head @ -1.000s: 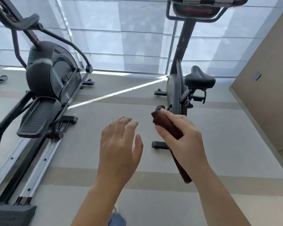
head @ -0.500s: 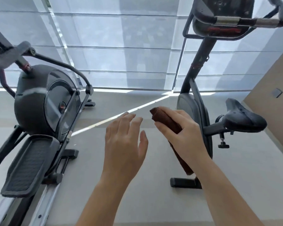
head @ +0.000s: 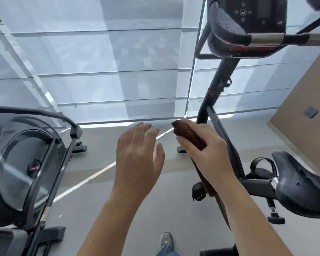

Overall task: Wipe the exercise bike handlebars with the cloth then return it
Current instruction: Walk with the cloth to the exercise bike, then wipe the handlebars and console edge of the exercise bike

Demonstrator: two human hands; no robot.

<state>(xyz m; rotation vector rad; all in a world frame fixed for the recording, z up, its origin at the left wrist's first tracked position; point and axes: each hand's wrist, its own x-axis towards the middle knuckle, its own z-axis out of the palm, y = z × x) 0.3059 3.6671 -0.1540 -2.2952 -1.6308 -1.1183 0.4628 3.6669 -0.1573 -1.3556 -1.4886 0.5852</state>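
The right hand [head: 209, 154] curls fingers and thumb round a rolled brown cloth [head: 189, 134], whose loose end hangs down under the palm. The left hand [head: 139, 154] floats just beside it with fingers straight and slightly spread, holding nothing, so the two hands are near but apart. The exercise bike's handlebars [head: 266, 39] stand well above the cloth, its post [head: 218, 85] just behind the right hand and its saddle [head: 303, 185] to the right — an elliptical machine [head: 26, 163] stands at left on the grey floor [head: 103, 209].
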